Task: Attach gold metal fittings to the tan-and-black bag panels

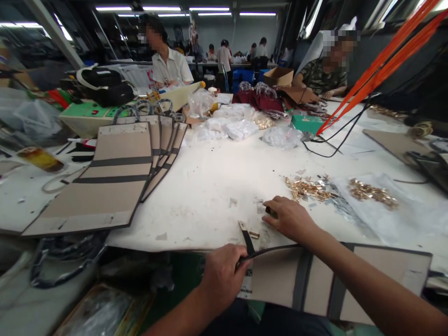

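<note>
- Currently, left hand (pixel 224 270): fingers closed, pinching the left end of a beige panel (pixel 276 277) at its dark-edged upper border.
- Panel lies at the near edge of the white surface (pixel 210 186), long axis running left to right; the right forearm passes over it.
- Right hand (pixel 289 217): above the surface, thumb and index nearly together on a small dark piece (pixel 269 210); cannot tell exactly how it is gripped.
- Key relation: a dark strip (pixel 248 241) with a pale tip points up and away from the left fingers. The small dark piece sits beyond and to the right of that strip, apart from it. Left hand is nearer the strip.
- One gold-coloured fitting (pixel 254 234) lies just beside the strip.
- Farther right: a loose gold-coloured pile (pixel 310 189), plus another pile (pixel 373 192) on clear plastic (pixel 399 219).
- Left: fanned beige panels (pixel 115 196) with dark bands.
- Writing: marks on the panels' whitish strips are too small to read; no brand legible.
</note>
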`<state>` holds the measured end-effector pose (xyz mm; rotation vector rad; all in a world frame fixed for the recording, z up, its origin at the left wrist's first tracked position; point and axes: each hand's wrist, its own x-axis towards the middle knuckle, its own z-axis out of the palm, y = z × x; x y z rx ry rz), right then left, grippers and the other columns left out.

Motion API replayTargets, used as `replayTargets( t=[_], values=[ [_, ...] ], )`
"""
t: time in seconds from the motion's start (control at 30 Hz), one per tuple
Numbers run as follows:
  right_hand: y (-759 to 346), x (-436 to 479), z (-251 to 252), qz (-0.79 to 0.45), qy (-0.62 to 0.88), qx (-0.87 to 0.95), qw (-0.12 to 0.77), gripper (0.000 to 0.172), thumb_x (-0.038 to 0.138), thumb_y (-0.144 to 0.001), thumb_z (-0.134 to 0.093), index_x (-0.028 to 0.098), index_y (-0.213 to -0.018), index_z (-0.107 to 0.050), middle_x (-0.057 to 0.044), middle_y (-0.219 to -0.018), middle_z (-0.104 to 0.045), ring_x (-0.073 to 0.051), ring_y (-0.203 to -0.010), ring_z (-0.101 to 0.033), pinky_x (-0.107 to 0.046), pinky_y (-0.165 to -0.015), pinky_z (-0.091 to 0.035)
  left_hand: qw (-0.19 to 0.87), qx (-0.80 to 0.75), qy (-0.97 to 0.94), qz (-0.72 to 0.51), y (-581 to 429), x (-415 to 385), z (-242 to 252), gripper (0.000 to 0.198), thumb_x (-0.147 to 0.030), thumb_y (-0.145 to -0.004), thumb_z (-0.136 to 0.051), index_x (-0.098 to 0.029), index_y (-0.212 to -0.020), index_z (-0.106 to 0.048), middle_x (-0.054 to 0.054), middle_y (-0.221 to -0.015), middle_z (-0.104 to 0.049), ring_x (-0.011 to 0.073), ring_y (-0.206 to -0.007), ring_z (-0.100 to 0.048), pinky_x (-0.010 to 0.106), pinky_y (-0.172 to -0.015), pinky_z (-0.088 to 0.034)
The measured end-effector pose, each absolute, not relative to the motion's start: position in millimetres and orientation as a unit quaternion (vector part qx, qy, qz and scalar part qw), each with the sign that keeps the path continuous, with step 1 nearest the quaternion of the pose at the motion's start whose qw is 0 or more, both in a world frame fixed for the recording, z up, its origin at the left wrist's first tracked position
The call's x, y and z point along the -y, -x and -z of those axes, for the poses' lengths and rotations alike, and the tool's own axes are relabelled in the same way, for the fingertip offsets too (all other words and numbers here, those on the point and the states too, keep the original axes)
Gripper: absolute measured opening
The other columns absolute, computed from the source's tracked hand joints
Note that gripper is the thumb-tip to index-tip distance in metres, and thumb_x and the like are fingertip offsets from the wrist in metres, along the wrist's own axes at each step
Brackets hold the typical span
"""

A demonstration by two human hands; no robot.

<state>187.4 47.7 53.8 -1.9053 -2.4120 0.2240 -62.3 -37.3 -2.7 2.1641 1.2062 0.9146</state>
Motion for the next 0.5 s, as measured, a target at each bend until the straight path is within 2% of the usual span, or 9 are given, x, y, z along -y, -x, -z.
replayTargets(
  t=[0.1,0.27,0.4,0.5],
  values=[
    [-177.8,-42.0,-57.3,-0.064,0.544,0.834,0.064,0.026,0.036,-0.096,-0.074,0.024,-0.118,-0.074,-0.009,-0.118,-0.069,-0.028,-0.112,-0.063,-0.035,-0.094,-0.045,0.267,-0.433,-0.784,-0.358,65.7,46.3,1.2,0.003,-0.024,-0.096,-0.067,-0.026,-0.094,-0.066,0.008,-0.108,-0.080,0.0254,-0.095,-0.077,0.035,-0.085,-0.056],
    [-159.9,-35.0,-58.2,-0.170,0.501,0.848,-0.039,0.022,0.035,-0.089,-0.081,0.028,-0.110,-0.076,-0.002,-0.102,-0.076,-0.023,-0.088,-0.070,-0.030,-0.071,-0.042,0.266,-0.385,-0.792,-0.392,70.2,70.7,-1.1,0.024,-0.006,-0.088,-0.063,-0.027,-0.100,-0.063,0.008,-0.123,-0.077,0.0235,-0.095,-0.077,0.036,-0.083,-0.057],
    [-152.2,-34.7,-54.2,-0.173,0.527,0.829,-0.070,0.015,0.030,-0.088,-0.079,0.026,-0.103,-0.077,-0.002,-0.098,-0.078,-0.024,-0.089,-0.071,-0.029,-0.069,-0.040,0.247,-0.354,-0.797,-0.423,72.8,91.7,-5.0,0.056,0.002,-0.081,-0.061,-0.030,-0.127,-0.056,0.006,-0.121,-0.078,0.0214,-0.092,-0.078,0.034,-0.081,-0.058],
    [-149.7,-32.3,-54.7,-0.159,0.524,0.833,-0.081,0.017,0.028,-0.089,-0.077,0.026,-0.105,-0.077,-0.004,-0.101,-0.078,-0.025,-0.091,-0.071,-0.029,-0.069,-0.040,0.234,-0.350,-0.794,-0.439,74.9,105.0,-10.9,0.078,0.003,-0.082,-0.062,-0.032,-0.149,-0.044,0.005,-0.117,-0.079,0.0225,-0.096,-0.078,0.034,-0.083,-0.058]
  ],
)
